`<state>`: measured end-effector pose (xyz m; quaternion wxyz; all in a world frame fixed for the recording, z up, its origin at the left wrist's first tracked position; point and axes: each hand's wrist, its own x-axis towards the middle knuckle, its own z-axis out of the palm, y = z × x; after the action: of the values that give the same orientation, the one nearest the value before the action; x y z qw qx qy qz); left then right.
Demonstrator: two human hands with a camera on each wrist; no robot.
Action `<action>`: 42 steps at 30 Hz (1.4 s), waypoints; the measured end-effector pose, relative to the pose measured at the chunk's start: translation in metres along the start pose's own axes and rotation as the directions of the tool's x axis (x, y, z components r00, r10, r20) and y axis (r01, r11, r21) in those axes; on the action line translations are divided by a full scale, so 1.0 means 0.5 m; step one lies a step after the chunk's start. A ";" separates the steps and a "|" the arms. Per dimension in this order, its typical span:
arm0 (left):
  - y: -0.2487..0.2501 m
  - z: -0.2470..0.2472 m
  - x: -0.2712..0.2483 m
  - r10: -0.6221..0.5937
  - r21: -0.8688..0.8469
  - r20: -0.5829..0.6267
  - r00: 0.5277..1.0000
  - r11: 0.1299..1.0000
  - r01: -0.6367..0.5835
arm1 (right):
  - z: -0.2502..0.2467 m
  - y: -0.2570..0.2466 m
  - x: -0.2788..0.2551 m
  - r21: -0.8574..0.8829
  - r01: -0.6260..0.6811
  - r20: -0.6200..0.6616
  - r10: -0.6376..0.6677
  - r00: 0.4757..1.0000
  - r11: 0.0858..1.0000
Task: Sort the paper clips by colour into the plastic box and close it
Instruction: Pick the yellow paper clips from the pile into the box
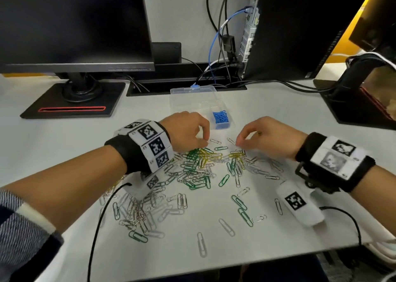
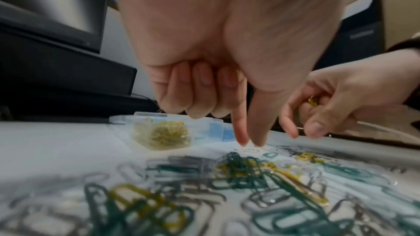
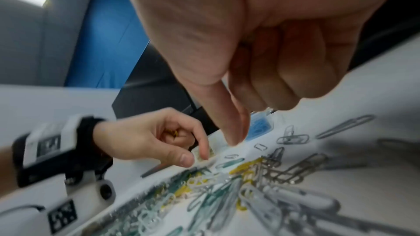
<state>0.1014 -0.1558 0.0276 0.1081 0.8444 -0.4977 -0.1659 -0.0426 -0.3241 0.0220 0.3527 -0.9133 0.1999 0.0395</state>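
A mixed pile of green, yellow, silver and white paper clips [image 1: 205, 163] is spread over the white table. Behind it stands the clear plastic box [image 1: 192, 101] with its lid open; one compartment holds blue clips [image 1: 221, 117] and another holds yellow clips [image 2: 163, 135]. My left hand [image 1: 205, 141] points its thumb and index finger down at the pile's far edge, next to a silver clip [image 2: 246, 150], and its curled fingers hold yellow clips [image 3: 173, 132]. My right hand [image 1: 238, 144] reaches down the same way a little to the right, gripping yellow clips [image 2: 313, 100] in its curled fingers.
A monitor on a black stand [image 1: 72, 101] is at the back left, a PC tower [image 1: 285, 35] with cables at the back right. A white tagged unit [image 1: 300, 204] and its black cable lie near the right front edge. Loose clips reach toward the table's front edge.
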 end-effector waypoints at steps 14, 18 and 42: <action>-0.026 0.006 -0.003 0.076 0.029 0.073 0.994 0.997 -0.078 | 0.013 -0.018 0.047 -0.342 0.042 0.092 -0.011 0.996 0.939; -0.026 0.005 0.000 0.083 -0.027 0.035 0.996 0.996 -0.082 | 0.014 -0.021 0.049 -0.282 0.074 0.102 -0.047 0.994 0.957; -0.004 0.024 -0.001 0.065 0.105 0.102 0.993 0.992 -0.076 | 0.029 -0.035 0.055 -0.343 0.006 0.073 0.021 0.997 0.939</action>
<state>0.0981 -0.1545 0.0158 0.0432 0.8216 -0.5404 -0.1761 -0.0095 -0.3119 0.0164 0.1957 -0.9578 0.1799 0.1097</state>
